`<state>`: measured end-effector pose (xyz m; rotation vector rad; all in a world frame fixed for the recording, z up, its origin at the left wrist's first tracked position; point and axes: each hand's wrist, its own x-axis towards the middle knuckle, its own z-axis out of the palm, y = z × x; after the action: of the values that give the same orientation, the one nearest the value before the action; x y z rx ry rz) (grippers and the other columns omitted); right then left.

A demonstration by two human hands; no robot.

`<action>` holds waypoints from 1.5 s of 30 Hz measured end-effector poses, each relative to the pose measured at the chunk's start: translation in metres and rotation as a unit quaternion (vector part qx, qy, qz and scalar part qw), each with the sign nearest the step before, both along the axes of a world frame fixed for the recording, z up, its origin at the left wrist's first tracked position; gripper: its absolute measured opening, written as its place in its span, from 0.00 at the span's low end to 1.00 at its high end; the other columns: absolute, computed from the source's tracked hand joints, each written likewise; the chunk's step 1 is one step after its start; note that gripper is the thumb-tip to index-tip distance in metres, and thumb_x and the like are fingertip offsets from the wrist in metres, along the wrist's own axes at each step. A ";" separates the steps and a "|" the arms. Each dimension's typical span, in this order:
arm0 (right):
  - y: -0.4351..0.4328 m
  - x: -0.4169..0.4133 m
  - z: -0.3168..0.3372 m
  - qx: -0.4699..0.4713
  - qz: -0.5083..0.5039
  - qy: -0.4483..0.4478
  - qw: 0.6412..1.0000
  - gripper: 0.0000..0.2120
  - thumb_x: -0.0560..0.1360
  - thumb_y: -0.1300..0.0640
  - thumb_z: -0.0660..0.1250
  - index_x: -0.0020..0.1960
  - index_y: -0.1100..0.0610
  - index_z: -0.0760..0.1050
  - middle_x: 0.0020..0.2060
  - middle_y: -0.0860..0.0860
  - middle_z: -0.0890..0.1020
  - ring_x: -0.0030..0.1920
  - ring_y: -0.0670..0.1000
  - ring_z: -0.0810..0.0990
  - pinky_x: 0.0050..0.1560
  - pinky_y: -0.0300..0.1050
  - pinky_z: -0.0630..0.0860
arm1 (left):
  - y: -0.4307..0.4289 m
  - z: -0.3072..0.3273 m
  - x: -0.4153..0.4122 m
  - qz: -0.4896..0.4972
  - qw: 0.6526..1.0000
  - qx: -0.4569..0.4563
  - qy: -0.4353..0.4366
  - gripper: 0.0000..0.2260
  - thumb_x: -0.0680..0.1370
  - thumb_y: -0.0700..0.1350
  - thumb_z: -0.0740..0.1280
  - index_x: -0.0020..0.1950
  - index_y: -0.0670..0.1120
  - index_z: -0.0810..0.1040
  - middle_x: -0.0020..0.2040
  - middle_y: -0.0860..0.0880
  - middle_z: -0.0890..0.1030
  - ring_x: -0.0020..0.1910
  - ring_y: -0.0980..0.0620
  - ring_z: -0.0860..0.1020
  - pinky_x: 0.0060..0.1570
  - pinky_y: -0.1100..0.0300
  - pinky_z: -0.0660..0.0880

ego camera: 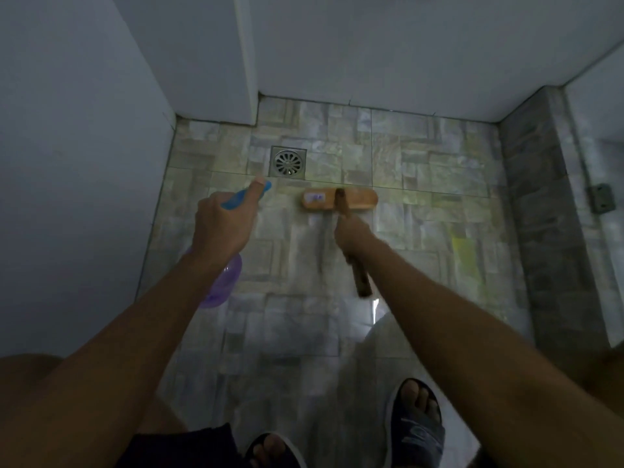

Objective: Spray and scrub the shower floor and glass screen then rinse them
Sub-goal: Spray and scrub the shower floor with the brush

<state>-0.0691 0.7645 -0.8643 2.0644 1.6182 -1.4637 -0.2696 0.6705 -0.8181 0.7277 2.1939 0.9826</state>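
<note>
floor (422, 231): scrub stage judged in progress. brush (358, 199) head is laid flat on the tiles just on the near side of the drain (288, 162), slightly to its right. handle (359, 278) runs back from the drain toward the person.

right hand (351, 238): wrapped round the handle partway up, fingers curled tight. the handle end sticks out behind it.

left hand (223, 228): closed round the neck of the spray bottle (219, 282), held above the floor near-left of the drain. thumb is laid along the blue trigger head (236, 199), nozzle aimed toward the drain.

done / left, as a judgement: a sheen is seen on the tiles near the drain, but spray film can't be told from light glare. no foam is seen. a yellowish patch (466, 261) well right of the drain looks unscrubbed. the pane with the hinge (599, 197) far right of the drain is taken to be the glass screen; nothing is being done to it. no running water is seen, so rinse is judged not started. roughly early in the task.

containers: only the bottle, with a translucent purple body. liquid level can't be read, as the body is partly hidden by the wrist.

sandalled feet (417, 430) are planted well back from the drain.
</note>
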 end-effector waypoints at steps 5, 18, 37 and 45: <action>0.036 -0.018 -0.002 0.011 -0.018 0.004 1.000 0.19 0.84 0.61 0.50 0.71 0.68 0.67 0.67 0.65 0.73 0.66 0.64 0.74 0.59 0.52 0.72 | 0.001 -0.001 -0.007 0.002 1.000 -0.015 0.009 0.37 0.68 0.76 0.62 0.38 0.41 0.84 0.37 0.43 0.85 0.36 0.42 0.84 0.38 0.40 0.82; 0.007 -0.016 -0.028 0.030 0.034 -0.030 0.999 0.19 0.85 0.51 0.52 0.62 0.63 0.74 0.53 0.62 0.80 0.35 0.51 0.74 0.29 0.43 0.70 | 0.006 0.002 -0.021 0.063 0.997 -0.035 -0.016 0.36 0.70 0.74 0.60 0.37 0.39 0.82 0.36 0.40 0.84 0.36 0.41 0.83 0.40 0.41 0.83; -0.038 -0.107 -0.015 0.017 0.240 -0.015 0.970 0.20 0.86 0.54 0.49 0.69 0.65 0.70 0.64 0.64 0.76 0.62 0.63 0.76 0.61 0.53 0.73 | 0.001 0.040 -0.100 0.100 0.994 -0.052 0.002 0.34 0.76 0.69 0.58 0.43 0.38 0.82 0.42 0.39 0.84 0.41 0.40 0.83 0.50 0.47 0.82; 0.056 -0.202 -0.008 0.078 0.240 -0.005 0.968 0.16 0.82 0.63 0.55 0.66 0.68 0.71 0.60 0.62 0.78 0.59 0.62 0.79 0.40 0.46 0.73 | -0.015 0.063 -0.141 0.127 0.991 -0.038 0.030 0.35 0.75 0.71 0.58 0.50 0.38 0.81 0.42 0.41 0.83 0.27 0.47 0.79 0.31 0.61 0.73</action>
<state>-0.2713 0.8209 -0.8724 1.5727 2.0952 -1.1856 -0.4106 0.6552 -0.7551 0.4558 2.4056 1.0053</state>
